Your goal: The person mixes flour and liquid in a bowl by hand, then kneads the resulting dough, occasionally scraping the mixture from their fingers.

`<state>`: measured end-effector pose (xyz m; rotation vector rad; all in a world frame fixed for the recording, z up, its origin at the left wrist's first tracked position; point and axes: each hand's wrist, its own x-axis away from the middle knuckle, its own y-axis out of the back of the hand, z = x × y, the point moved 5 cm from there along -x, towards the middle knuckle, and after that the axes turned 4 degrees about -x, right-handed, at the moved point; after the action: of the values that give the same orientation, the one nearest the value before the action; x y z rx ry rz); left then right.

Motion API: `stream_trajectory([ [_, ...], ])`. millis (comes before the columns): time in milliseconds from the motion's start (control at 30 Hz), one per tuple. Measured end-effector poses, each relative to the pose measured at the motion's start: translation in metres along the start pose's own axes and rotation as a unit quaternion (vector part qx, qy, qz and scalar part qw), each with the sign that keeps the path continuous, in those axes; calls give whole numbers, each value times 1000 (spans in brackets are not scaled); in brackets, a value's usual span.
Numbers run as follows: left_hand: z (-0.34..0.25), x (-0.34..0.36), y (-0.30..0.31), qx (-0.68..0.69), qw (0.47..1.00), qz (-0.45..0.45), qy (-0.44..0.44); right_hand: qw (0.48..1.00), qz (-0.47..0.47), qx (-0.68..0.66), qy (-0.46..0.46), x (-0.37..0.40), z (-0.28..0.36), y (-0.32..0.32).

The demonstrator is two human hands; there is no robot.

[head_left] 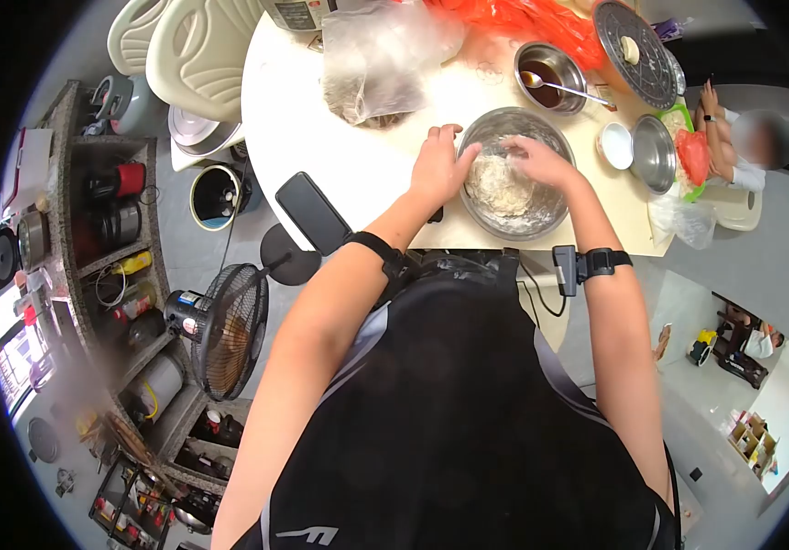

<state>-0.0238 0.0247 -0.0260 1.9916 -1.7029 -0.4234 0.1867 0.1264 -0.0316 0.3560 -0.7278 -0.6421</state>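
A wide steel bowl (555, 218) stands near the table's front edge with a lumpy pale dough (502, 188) in it. My left hand (440, 167) lies over the bowl's left rim, fingers apart and nothing in them. Over the right part of the dough, inside the bowl, is my right hand (538, 163); its fingers are curved and slightly blurred, and whether they hold any dough is too unclear to tell. Behind the bowl, a smaller steel bowl (567, 67) holds dark liquid and a spoon (559, 89).
The table (307, 137) also bears a phone (314, 214), a plastic bag (372, 69), red plastic (541, 23), a white bowl (614, 145), an empty-looking steel bowl (654, 154) and a round dark lid (635, 55). A person (745, 156) sits at right. A fan (228, 330) stands at left.
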Motion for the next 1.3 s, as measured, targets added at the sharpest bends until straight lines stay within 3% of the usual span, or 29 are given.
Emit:
stream_trajectory([
  [33,-5,-1,1,31,999,-13,-2,999,0,-55,2,-7,1,-7],
  [100,-9,-3,-2,58,998,-31,8,999,-29,-28,8,-9,7,-23],
  [167,-12,-5,-8,54,997,-37,28,999,-33,11,-14,-3,28,-36],
  [300,-10,-10,-5,90,988,-37,117,983,-56,171,33,3,44,-49],
  [467,-8,-12,-8,126,980,-71,133,971,83,226,-7,30,70,-40],
  [600,-10,-16,-11,115,985,-46,121,962,38,261,66,42,63,-40],
  [700,-9,-14,-9,83,991,-26,103,967,118,224,22,43,62,-42],
  [800,-9,-16,-11,75,992,-15,103,978,52,201,30,52,66,-33],
  [933,-4,-15,-10,62,995,-5,83,996,-81,-5,43,80,67,2],
  [1033,-8,-4,-14,55,996,-20,61,987,-143,44,53,102,54,9],
  [1167,-5,-8,-16,56,995,-7,79,972,-107,206,-40,112,63,5],
  [1267,-2,-5,-20,47,997,-27,61,942,-144,285,103,109,56,-8],
  [1300,-4,-6,-18,50,996,-22,67,942,-137,288,99,106,58,-9],
])
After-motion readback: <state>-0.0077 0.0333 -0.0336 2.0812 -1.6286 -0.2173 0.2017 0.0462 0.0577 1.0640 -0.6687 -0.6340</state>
